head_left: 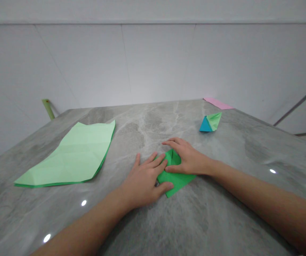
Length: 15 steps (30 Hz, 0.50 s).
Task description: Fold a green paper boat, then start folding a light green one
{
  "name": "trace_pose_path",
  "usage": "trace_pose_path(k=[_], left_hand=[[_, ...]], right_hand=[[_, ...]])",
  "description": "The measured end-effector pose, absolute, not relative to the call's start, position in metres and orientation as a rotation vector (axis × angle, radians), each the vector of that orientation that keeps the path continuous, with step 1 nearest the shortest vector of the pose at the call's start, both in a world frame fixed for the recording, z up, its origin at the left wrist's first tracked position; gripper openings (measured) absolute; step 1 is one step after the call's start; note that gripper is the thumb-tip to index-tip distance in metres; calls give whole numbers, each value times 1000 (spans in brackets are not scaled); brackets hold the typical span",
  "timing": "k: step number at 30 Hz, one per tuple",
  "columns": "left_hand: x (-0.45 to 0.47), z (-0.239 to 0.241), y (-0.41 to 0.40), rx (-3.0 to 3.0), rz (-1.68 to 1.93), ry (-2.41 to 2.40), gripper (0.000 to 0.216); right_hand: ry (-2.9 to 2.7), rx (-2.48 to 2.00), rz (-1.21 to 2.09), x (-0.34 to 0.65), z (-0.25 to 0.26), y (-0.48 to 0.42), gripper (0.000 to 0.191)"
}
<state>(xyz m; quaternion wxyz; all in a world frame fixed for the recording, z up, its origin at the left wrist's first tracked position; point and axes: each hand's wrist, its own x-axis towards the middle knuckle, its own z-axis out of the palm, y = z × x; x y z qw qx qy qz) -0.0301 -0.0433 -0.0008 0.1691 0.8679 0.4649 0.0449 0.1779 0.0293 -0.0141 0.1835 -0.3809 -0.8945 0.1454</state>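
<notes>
Pressing on the folded paper (179, 180), near the middle of the table (222, 220), both hands were laid flat and open, nothing being clasped: the left hand (143, 181) on its left corner, the right hand (189, 160) over its far part. A crease could be set askew, it was judged, if the paper were let slide on the glossy top. Much of the paper was covered by fingers; the right thumb was possibly tucked under a flap. A sheet (73, 153) lay toward the left edge, a model (211, 122) toward the far right corner.
</notes>
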Motion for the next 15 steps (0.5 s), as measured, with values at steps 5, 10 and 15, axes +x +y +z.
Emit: trace_pose_path(k=[5, 10, 15], left_hand=[[-30, -8, -44, 2540, 118, 1315, 62], [-31, -11, -43, 2570, 102, 1286, 65], [-31, -8, -42, 2547, 63, 1267, 67]], right_hand=[[-2535, -1022, 433, 185, -15, 38, 79], [-2526, -1013, 449, 190, -16, 45, 75], [-2516, -1019, 490, 193, -16, 49, 73]])
